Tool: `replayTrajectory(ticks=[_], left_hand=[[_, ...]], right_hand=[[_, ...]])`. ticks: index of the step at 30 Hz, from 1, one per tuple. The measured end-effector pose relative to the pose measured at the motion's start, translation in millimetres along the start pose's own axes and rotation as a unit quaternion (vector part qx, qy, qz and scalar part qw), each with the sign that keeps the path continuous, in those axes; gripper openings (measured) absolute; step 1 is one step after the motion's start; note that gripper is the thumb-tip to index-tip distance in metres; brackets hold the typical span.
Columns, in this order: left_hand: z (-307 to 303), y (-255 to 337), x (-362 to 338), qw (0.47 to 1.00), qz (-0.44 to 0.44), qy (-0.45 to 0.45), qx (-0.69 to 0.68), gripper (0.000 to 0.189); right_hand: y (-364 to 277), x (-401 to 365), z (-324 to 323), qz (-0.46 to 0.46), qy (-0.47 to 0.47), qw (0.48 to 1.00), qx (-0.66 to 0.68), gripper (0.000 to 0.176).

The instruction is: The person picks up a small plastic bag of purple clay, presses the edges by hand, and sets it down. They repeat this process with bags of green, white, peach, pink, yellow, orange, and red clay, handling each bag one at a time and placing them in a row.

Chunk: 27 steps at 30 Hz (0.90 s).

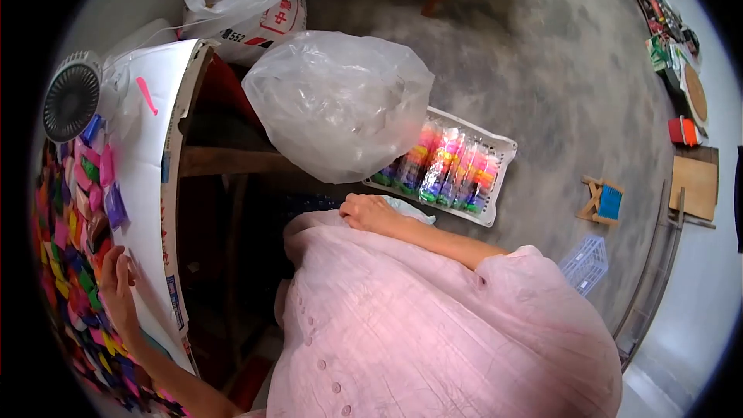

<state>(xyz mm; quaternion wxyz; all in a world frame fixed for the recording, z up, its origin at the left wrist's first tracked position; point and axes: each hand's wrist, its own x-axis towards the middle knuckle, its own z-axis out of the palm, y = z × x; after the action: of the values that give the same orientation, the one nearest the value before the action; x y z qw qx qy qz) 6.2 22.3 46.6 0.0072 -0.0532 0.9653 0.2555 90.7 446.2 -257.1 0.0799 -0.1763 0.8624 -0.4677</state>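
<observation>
My left hand (118,282) rests at the edge of a pile of small, brightly coloured packets (77,279) on the white-topped table (147,178). Its fingers are loosely bent and apart, and I see nothing gripped in them. Close by lie a purple packet (115,205) and a pink one (106,164). My right hand (368,213) lies on the lap of the pink garment (418,317), fingers curled in; what they hold, if anything, is hidden. A pale crumpled piece of plastic (410,210) shows beside that forearm.
A big translucent plastic bag (340,101) bulges beside the table, next to a white basket (501,155) of clear-wrapped multicoloured bundles. A small fan (72,97) stands on the table. A printed sack (263,27), folding stool (602,200) and lilac crate (586,265) are on the floor.
</observation>
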Motion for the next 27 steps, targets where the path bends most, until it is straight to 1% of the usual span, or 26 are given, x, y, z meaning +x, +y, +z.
replayTrajectory(ticks=[2,3,6,9,11,12,14,16,17,19,22,27], left_hand=[[2.8,15.3,-5.4,0.999,0.030,0.028,0.014,0.033],[5.3,17.4,-7.8,0.998,0.061,0.034,0.008,0.032],[24.1,55.3,-20.8,0.990,0.116,0.043,-0.069,0.033],[31.9,85.9,-33.9,0.977,0.149,0.061,-0.143,0.039],[24.0,117.4,-45.5,0.952,0.215,0.086,-0.199,0.046],[14.6,115.7,-58.1,0.908,0.224,0.129,-0.329,0.049],[-3.0,125.5,-71.5,0.844,0.280,0.123,-0.440,0.049],[-26.2,168.4,-71.2,0.830,0.377,0.027,-0.410,0.043],[-25.5,184.4,-71.7,0.820,0.406,0.008,-0.404,0.043],[-17.2,202.3,-74.2,0.803,0.436,-0.011,-0.406,0.043],[-0.3,211.5,-75.5,0.788,0.451,-0.022,-0.418,0.043],[15.8,216.9,-76.2,0.777,0.459,-0.024,-0.430,0.044]], right_hand=[[6.5,-2.5,3.8,0.011,0.032,0.999,0.040,0.012],[7.1,-2.8,3.1,0.022,0.031,0.998,0.055,0.012],[11.8,-2.8,5.6,0.028,0.047,0.995,0.084,0.012],[16.9,-2.8,5.4,0.037,0.042,0.995,0.081,0.012],[22.9,-2.5,10.0,0.045,0.035,0.995,0.080,0.014],[25.3,-2.0,11.7,0.048,0.031,0.995,0.079,0.015],[24.7,-0.1,10.9,0.058,0.031,0.995,0.070,0.015],[24.6,2.8,13.1,0.062,0.031,0.996,0.064,0.015],[26.4,4.0,15.6,0.063,0.032,0.996,0.061,0.015],[27.0,4.8,17.6,0.066,0.033,0.996,0.056,0.015],[27.3,4.9,17.0,0.073,0.031,0.996,0.049,0.016],[28.1,5.8,17.5,0.083,0.026,0.995,0.045,0.016]])
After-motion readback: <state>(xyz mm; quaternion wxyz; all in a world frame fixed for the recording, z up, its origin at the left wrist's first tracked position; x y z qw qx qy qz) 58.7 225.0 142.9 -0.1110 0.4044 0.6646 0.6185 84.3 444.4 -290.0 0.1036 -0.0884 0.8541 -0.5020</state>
